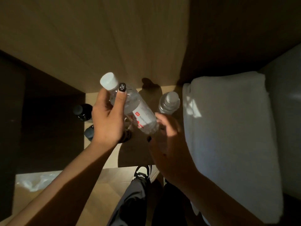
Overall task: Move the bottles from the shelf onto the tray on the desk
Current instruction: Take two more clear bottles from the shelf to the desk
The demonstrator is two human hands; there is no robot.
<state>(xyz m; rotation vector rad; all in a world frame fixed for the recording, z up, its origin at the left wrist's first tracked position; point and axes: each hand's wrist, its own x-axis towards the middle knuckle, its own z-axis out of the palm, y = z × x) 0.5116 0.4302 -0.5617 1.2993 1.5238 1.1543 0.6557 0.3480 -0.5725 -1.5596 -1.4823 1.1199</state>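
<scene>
My left hand (106,119) grips a clear water bottle (137,111) with a white cap and a red-and-white label, tilted with its cap up to the left above the wooden shelf (130,154). My right hand (169,136) is at the bottle's lower end, fingers curled near its base; whether it grips the bottle I cannot tell. A second clear bottle (169,102) stands upright on the shelf just right of it. Two dark-capped bottles (82,111) (88,132) stand at the shelf's left edge, partly hidden by my left hand. No tray shows.
A folded white towel stack (228,136) fills the shelf's right side, close to my right hand. Wooden panels (97,38) rise behind the shelf. Below are the floor, crumpled clear plastic (34,180), and my legs and shoe (143,172).
</scene>
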